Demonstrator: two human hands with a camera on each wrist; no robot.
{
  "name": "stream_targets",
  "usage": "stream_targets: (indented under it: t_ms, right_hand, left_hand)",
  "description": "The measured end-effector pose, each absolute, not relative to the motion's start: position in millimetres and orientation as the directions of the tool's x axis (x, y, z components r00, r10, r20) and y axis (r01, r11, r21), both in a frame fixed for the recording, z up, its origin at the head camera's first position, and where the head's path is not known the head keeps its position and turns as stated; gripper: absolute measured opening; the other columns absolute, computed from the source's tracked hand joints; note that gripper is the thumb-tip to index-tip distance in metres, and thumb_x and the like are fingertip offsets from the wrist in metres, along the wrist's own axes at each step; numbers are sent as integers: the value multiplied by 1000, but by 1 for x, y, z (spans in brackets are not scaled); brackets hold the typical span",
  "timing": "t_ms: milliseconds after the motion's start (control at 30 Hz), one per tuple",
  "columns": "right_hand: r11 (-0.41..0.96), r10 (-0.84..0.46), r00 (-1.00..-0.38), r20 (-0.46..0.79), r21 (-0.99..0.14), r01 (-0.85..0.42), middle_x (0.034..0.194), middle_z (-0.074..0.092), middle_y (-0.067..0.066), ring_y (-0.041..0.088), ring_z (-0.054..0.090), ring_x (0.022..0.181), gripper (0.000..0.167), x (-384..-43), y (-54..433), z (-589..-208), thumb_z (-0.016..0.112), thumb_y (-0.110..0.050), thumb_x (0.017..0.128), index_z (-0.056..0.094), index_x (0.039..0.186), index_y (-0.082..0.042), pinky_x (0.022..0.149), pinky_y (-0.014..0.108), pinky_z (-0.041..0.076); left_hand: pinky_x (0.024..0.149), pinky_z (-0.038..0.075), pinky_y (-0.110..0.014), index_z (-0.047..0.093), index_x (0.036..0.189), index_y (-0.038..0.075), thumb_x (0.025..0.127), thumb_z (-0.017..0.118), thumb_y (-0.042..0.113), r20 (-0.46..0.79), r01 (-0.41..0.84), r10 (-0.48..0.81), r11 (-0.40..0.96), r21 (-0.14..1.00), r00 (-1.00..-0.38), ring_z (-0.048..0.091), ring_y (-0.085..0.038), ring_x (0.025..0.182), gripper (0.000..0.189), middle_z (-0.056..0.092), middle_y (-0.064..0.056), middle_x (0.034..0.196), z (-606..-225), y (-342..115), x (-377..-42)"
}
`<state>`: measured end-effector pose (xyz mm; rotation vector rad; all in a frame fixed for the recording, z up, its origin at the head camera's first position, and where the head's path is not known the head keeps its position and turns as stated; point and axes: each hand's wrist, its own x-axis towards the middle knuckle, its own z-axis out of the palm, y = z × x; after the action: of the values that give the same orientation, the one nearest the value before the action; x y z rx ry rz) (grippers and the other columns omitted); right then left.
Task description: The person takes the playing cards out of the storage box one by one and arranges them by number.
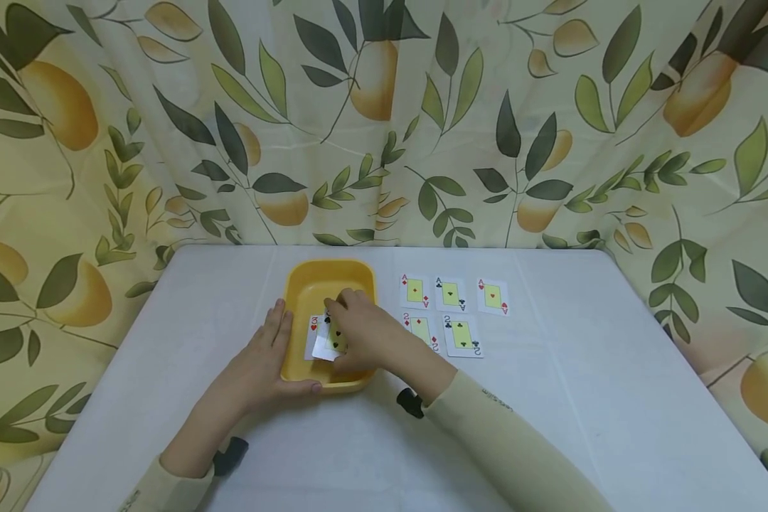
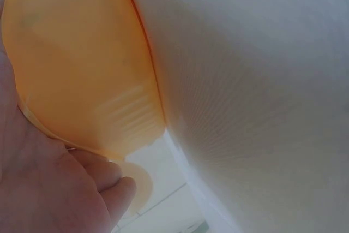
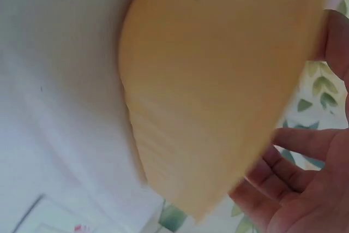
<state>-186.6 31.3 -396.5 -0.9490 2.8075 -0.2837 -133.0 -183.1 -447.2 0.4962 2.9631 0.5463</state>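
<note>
In the head view, my left hand [image 1: 256, 363] rests against the left side and near corner of a yellow plastic tray [image 1: 330, 267], its fingers along the wall and its thumb at the front edge. Over the tray, my right hand [image 1: 368, 334] pinches a black-suited playing card [image 1: 323, 347] between thumb and fingers, partly covering it. Beneath that card, a red-suited playing card [image 1: 310, 334] lies on the tray floor. Both wrist views show the tray's outer wall, with the left palm [image 2: 43, 189] against it and the right fingers [image 3: 308, 143] above its rim.
Right of the tray, playing cards lie face up in two rows on the white tablecloth [image 1: 582, 398]. The far row has the ace of diamonds [image 1: 414, 290], ace of clubs [image 1: 451, 294] and ace of hearts [image 1: 493, 296]. Nearer are a two of diamonds [image 1: 420, 327] and two of clubs [image 1: 462, 335].
</note>
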Motion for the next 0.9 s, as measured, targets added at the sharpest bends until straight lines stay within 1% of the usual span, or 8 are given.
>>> stream_targets:
  t_ms: [100, 267, 467, 700, 833, 867, 900]
  right_hand:
    - [767, -624, -778, -75, -247, -592, 133, 47, 6, 16, 44, 110, 95, -186, 40, -390, 86, -37, 68, 46, 149, -7, 97, 26, 50]
    - [756, -632, -774, -36, -250, -605, 133, 47, 5, 17, 42, 113, 96, -185, 52, -382, 87, -36, 68, 45, 149, -7, 100, 28, 47]
    - [760, -625, -781, -5, -233, -606, 130, 46, 2, 16, 41, 111, 95, -185, 65, -375, 87, -35, 67, 45, 148, -7, 95, 26, 47]
    - [788, -591, -806, -18, -226, -573, 136, 45, 3, 16, 41, 116, 95, -186, 79, -373, 87, -32, 66, 45, 148, -9, 100, 26, 46]
    - [797, -577, -817, -18, -230, -558, 136, 46, 4, 17, 42, 116, 95, -185, 87, -374, 87, -33, 67, 45, 148, -8, 99, 27, 47]
    - [798, -575, -818, -18, -236, -555, 136, 46, 4, 17, 43, 117, 95, -185, 89, -375, 88, -33, 67, 45, 147, -7, 103, 29, 45]
    - [798, -573, -819, -19, -241, -552, 135, 46, 4, 17, 43, 117, 95, -184, 91, -375, 88, -33, 67, 45, 147, -7, 104, 29, 45]
  left_hand:
    - [116, 30, -57, 9, 158, -2, 66, 55, 92, -33, 293, 326, 885, 362, -945, 8, -38, 153, 139, -5, -16, 168, -447, -183, -132]
    - [115, 32, -58, 10, 158, -2, 67, 57, 91, -44, 282, 318, 890, 358, -947, 11, -39, 153, 138, -5, -15, 168, -446, -182, -132]
    - [114, 32, -59, 8, 159, -1, 66, 58, 91, -64, 262, 303, 895, 361, -951, 10, -39, 153, 139, -7, -14, 168, -445, -182, -132]
    - [115, 31, -59, 7, 159, 0, 65, 59, 91, -69, 258, 303, 894, 366, -951, 8, -38, 153, 141, -8, -13, 168, -446, -182, -133]
    - [116, 30, -58, 6, 159, 0, 64, 57, 92, -62, 259, 301, 893, 367, -952, 8, -38, 153, 142, -8, -13, 168, -448, -182, -133]
    - [116, 30, -58, 6, 159, 0, 64, 57, 92, -61, 259, 301, 893, 368, -952, 8, -38, 153, 142, -8, -13, 168, -448, -182, -133]
    - [116, 29, -58, 6, 159, 0, 64, 57, 92, -62, 257, 299, 893, 369, -952, 8, -38, 153, 142, -8, -13, 168, -448, -182, -133]
